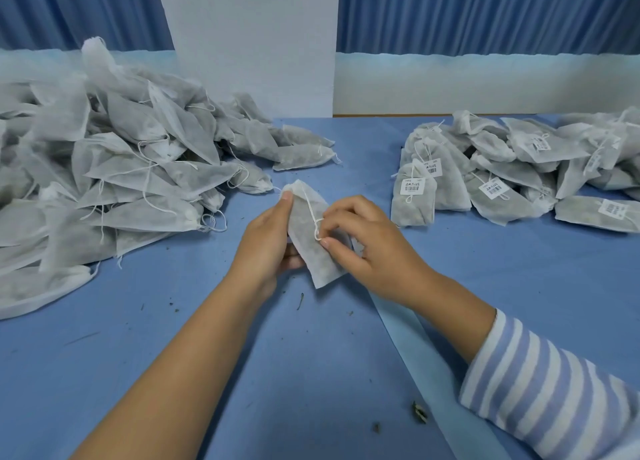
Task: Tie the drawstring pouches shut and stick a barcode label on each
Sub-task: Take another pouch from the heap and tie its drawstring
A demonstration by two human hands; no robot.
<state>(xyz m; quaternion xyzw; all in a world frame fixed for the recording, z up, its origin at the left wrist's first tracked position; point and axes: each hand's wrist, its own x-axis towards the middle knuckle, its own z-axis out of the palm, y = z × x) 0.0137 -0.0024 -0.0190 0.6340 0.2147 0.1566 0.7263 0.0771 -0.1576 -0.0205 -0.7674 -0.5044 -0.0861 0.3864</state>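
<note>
— What is nearest, at the bottom of the frame?
— Two forearms reaching up from the lower edge. The one at lower right wears a blue-and-white striped sleeve (pixel 554 390); the other is bare. Under them lies a blue table cover (pixel 194 321) with a few dry plant crumbs (pixel 419 413) on it.

— And the hands?
— They meet at the centre of the frame over one white pouch (pixel 313 255), held off the cover and tilted, its gathered mouth toward the upper left. The left hand (pixel 266 241) grasps it, with the thumb pressed at the mouth and the fingers curled behind. The right hand (pixel 360 241) pinches the white string (pixel 309 210) between thumb and forefinger at the pouch's middle, where the string forms a small loop.

— Does that pouch have a label?
— None shows on the side facing the camera.

— Farther back?
— At middle left is a big heap of pouches (pixel 104 165) with loose strings. At middle right, well apart from it, lies a lower pile of pouches (pixel 502 168), many bearing a white barcode label (pixel 412 186).

— Behind those?
— A white panel (pixel 249 44) at top centre, with blue curtain (pixel 485 12) on both sides.
</note>
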